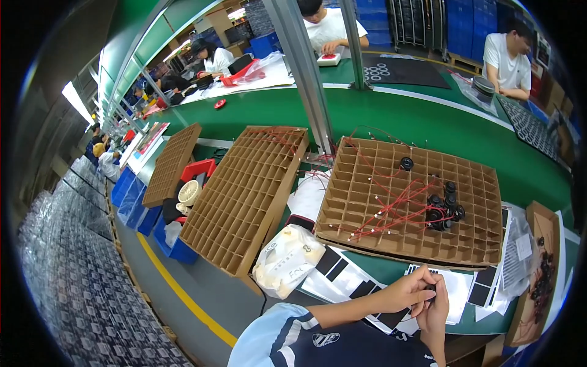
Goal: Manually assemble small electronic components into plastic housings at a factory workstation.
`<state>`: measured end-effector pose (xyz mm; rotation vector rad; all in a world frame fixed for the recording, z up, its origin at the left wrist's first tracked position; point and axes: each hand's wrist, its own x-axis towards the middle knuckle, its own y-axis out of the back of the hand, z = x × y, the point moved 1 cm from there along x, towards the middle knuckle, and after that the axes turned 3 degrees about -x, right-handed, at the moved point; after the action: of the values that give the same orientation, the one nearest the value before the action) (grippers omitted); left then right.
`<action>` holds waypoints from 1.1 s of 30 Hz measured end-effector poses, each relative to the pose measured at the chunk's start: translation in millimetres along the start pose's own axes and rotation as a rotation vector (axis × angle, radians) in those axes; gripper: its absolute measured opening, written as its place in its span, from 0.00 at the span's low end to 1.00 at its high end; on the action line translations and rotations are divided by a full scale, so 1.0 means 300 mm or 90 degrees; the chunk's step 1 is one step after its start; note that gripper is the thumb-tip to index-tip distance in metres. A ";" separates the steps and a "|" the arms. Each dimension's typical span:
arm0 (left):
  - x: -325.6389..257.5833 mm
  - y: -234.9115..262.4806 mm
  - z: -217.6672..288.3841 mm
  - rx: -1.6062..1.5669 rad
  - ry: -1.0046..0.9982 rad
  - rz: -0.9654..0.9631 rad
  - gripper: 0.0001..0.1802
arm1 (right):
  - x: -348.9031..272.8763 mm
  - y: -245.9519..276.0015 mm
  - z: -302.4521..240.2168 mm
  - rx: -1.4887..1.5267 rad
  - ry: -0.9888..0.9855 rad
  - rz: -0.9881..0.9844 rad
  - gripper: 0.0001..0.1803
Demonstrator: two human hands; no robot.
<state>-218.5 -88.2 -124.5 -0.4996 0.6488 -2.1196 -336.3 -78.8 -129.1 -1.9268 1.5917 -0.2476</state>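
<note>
Both of my hands meet at the lower right, in front of a divided cardboard tray [348,202]. A small black part [431,293] sits between their fingertips, mostly covered by them. My left hand [408,291] is closed on it from the left. From the right, my right hand [435,311] pinches the same part. Several black round components with red wires [441,214] lie heaped on the tray's right half. One more black round component [406,163] rests near the tray's far side.
Left of that tray, a second cardboard divider tray [244,196] lies tilted beside a white plastic bag [287,262]. Black-and-white sheets [342,278] cover the near bench. A cardboard box [538,275] of dark parts stands at right. Co-workers sit beyond the green conveyor [257,113].
</note>
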 end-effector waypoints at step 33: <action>0.015 -0.058 -0.054 0.148 -0.051 0.041 0.23 | -0.024 0.025 -0.038 -0.003 0.007 0.103 0.14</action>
<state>-240.6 -78.5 -126.1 -0.4258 0.3622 -2.0696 -350.1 -76.6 -122.6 -1.7912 1.7448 -0.1870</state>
